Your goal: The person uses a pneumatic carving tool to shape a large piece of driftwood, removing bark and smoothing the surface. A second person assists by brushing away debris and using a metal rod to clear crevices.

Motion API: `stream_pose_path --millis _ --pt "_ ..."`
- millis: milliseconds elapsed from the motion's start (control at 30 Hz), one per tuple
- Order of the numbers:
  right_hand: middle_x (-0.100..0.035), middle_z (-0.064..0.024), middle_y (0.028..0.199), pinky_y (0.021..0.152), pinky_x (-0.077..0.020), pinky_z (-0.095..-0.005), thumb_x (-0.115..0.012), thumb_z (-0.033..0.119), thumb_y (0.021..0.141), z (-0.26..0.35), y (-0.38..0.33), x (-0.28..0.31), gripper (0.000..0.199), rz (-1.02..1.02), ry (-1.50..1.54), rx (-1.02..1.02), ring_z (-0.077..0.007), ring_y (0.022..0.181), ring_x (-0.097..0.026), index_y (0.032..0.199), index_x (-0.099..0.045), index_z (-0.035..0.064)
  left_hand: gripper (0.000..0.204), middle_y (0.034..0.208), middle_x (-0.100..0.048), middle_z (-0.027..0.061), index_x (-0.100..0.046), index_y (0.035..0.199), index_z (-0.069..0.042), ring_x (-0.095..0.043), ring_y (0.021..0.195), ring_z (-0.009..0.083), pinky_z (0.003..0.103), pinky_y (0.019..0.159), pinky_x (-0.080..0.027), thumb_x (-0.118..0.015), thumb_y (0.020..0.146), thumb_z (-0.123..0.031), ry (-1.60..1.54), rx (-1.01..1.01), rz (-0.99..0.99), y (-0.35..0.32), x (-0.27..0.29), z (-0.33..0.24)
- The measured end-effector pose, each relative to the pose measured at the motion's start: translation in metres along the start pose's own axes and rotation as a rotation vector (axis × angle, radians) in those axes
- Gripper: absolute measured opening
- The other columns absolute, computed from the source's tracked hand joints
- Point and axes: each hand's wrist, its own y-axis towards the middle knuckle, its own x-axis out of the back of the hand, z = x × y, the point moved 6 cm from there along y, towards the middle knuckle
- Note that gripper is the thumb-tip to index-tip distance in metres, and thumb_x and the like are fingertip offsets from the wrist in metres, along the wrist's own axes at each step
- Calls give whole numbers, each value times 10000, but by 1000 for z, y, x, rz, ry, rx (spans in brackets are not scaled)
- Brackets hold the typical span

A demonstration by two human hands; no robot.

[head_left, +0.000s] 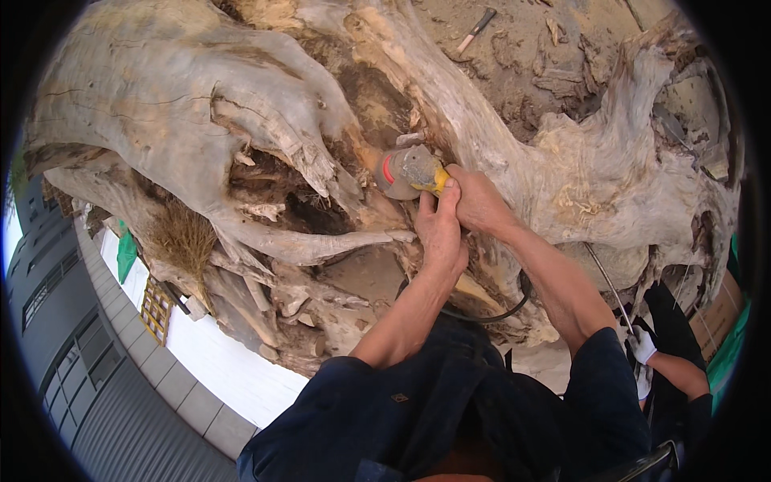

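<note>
Both my hands hold a dusty grey and yellow power tool (411, 171), which looks like an angle grinder with a red ring near its head. My left hand (440, 234) wraps round it from the near side, and my right hand (475, 199) grips it just to the right. The tool's head is against or very close to the brown hollow between two limbs of a huge weathered tree root (265, 88); I cannot tell whether it touches. A black cord (490, 318) loops below my wrists. My palms hide most of the tool's body.
A hammer-like tool with a dark end (477, 30) lies on the dirt at the far side. To the right, another person's white-gloved hand (642, 345) holds a thin metal rod (608, 277). Dry brown bristles (183, 241) stick out at left. Jagged wood and roots surround my arms.
</note>
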Motion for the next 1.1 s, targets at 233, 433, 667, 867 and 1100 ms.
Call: stream_pose_path --millis 233,433,667,867,1100 --pt "-718 -294 927 763 -531 -477 -638 238 921 -21 -9 -17 304 -9 284 -38 -417 880 -722 1027 -665 -46 496 1364 -597 101 -508 1445 -17 -562 1264 205 376 1095 -442 -657 1034 -252 148 -8 -5 -6 9 0" --pt "-740 -123 954 738 -535 -391 -652 294 957 8 6 -26 382 105 682 -165 -165 844 -644 1134 -693 -42 506 1347 -600 97 -533 1433 17 -549 1239 185 351 1093 -412 -627 1046 -296 309 -122 42 -2 0 -40" --pt "-735 -132 1002 801 -516 -371 -639 294 976 -3 -34 -40 376 112 635 -273 -172 902 -641 1147 -684 -37 491 1340 -607 79 -542 1428 25 -545 1230 158 328 1096 -402 -598 1065 -301 411 -108 15 -27 20 -22" --pt "-724 -123 992 770 -505 -365 -636 280 970 21 8 -39 344 42 889 -227 -174 894 -628 1094 -697 -34 454 1179 -639 59 -572 1358 26 -578 1087 146 307 1003 -446 -595 1066 -320 402 -207 76 2 1 -63" --pt "-710 -104 1003 795 -510 -363 -626 257 984 10 -14 -46 309 106 871 -379 -165 900 -622 1082 -703 -26 537 1347 -613 100 -543 1425 49 -549 1242 177 339 1099 -405 -601 1064 -344 431 -102 54 -9 15 -43"
